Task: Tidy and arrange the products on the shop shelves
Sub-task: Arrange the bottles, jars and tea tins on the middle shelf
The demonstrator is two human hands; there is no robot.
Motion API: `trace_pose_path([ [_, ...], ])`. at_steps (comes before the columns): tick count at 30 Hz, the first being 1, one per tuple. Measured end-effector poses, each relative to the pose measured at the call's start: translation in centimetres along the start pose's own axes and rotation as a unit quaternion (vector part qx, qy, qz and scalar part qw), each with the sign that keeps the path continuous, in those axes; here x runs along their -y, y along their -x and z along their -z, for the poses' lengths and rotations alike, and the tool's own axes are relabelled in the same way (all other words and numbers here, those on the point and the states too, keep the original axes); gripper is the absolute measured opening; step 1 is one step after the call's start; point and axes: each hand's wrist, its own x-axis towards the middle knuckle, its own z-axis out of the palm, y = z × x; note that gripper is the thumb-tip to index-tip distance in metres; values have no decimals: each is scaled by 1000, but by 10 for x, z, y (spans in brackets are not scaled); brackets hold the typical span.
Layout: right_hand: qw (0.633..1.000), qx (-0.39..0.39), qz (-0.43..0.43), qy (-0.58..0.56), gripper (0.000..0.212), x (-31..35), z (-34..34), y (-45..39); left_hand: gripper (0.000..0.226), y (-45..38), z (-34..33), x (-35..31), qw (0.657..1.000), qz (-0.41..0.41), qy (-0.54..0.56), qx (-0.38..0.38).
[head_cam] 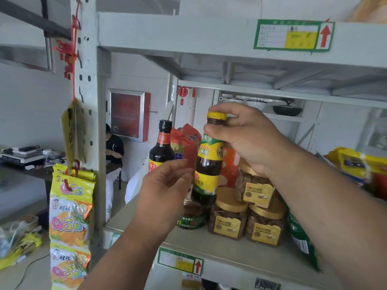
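Grey metal shelf (230, 254); right hand (249, 137) grips, seemingly, glass bottle (207, 164)

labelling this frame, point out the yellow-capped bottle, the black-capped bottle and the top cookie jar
yellow-capped sauce bottle (209, 162), head view, on its yellow label
black-capped soy sauce bottle (161, 151), head view, on its dark shoulder
top cookie jar (256, 186), head view, on its front label

Two sauce bottles (207, 164); three gold-lidded jars (227, 216); two hands (247, 137).

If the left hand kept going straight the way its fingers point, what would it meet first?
Probably the red packet just past the left hand; its fingertips already overlap the packet's lower edge. The yellow-capped bottle stands immediately to its right. Depth is unclear.
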Motion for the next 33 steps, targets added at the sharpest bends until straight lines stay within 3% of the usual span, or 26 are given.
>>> trace_pose_path([
  [3,999,-30,-2,26,41,-3,-6,-25,22,-14,13,9,990,-36,-117,-63],
  [8,995,-67,-26,75,44,-24,-19,-72,16,-23,30,13,975,-46,-206,-65],
  [14,989,-84,-69,100,51,-58,-45,-111,26,-26,39,41,981,-25,-190,-13],
  [18,984,-77,-114,116,35,-86,-62,-122,29,-24,38,52,981,5,-192,19],
  [22,970,-77,-161,164,40,-117,-76,-126,31,-26,40,59,976,0,-215,35],
  [31,966,-109,-149,183,43,-136,-84,-119,26,-25,51,66,970,-15,-237,46],
  [33,965,-103,-149,191,54,-131,-86,-114,28,-25,50,65,970,-18,-238,50],
])
